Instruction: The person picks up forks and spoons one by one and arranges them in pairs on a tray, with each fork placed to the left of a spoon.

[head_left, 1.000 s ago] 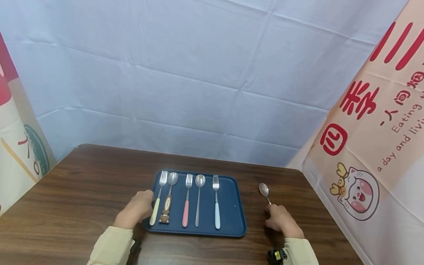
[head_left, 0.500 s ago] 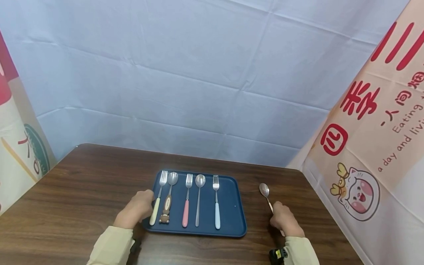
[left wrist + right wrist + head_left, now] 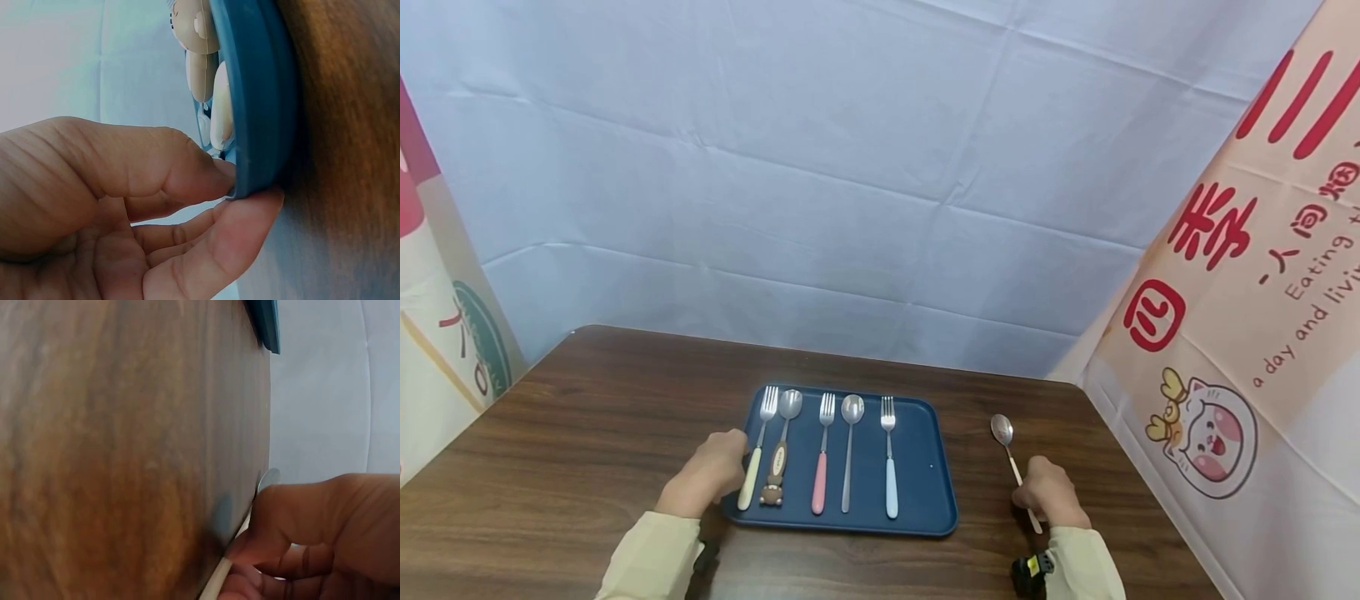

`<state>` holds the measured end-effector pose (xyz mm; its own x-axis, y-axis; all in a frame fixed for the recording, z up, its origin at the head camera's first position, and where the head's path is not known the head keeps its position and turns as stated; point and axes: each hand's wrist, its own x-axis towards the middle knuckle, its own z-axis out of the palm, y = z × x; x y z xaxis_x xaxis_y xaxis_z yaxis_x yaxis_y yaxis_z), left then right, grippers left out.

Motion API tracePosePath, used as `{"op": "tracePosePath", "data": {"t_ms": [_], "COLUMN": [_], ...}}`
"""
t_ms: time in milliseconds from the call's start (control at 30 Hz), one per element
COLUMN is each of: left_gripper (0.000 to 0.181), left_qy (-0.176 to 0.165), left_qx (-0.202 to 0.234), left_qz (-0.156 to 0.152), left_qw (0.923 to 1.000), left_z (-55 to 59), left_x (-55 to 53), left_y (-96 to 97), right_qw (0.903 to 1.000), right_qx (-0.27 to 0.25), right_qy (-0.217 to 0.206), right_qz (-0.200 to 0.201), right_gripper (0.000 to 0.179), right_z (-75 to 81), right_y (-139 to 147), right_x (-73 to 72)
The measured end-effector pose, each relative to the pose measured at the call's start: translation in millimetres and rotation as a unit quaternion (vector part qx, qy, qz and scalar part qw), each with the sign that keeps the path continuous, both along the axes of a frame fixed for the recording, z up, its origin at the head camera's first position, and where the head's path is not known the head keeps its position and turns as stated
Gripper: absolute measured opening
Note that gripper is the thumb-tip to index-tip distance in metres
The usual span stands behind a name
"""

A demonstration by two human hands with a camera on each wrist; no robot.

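My left hand (image 3: 709,468) pinches the left rim of a blue tray (image 3: 925,479); in the left wrist view the thumb is on the inner side of the rim and a finger on the outer. To the right of the tray, a spoon with a silver bowl (image 3: 1002,429) and a cream handle (image 3: 215,580) lies low along the tabletop. My right hand (image 3: 1049,492) pinches this handle between thumb and fingers, and the handle's end sticks out below the hand. Part of the handle is hidden by the fingers.
On the tray lie a yellow-handled fork (image 3: 749,479), a brown bear-handled spoon (image 3: 772,492), a pink-handled fork (image 3: 819,483), a plain steel spoon (image 3: 847,467) and a light-blue-handled fork (image 3: 891,490). Behind the wooden table (image 3: 625,400) hangs a pale cloth (image 3: 820,208).
My right hand has shifted slightly right along with the spoon, and more of the cream handle now shows, including its near end. The left hand and tray hold still.
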<state>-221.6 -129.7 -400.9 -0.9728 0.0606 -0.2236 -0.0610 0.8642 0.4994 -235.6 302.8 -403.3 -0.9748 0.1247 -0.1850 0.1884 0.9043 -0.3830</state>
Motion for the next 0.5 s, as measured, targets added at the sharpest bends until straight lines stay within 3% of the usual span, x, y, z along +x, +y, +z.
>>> {"op": "tracePosePath", "data": {"t_ms": [500], "left_gripper": [0.038], "left_qy": [0.003], "left_qx": [0.006], "left_qz": [-0.002], "left_qw": [1.0], "left_z": [0.7], "left_x": [1.0], "left_y": [-0.4], "right_qw": [0.9995], "right_qx": [-0.017], "right_qy": [-0.022], "right_qz": [-0.013], "right_gripper": [0.008], "right_z": [-1.6], "right_y": [-0.8], "right_x": [0.2]}}
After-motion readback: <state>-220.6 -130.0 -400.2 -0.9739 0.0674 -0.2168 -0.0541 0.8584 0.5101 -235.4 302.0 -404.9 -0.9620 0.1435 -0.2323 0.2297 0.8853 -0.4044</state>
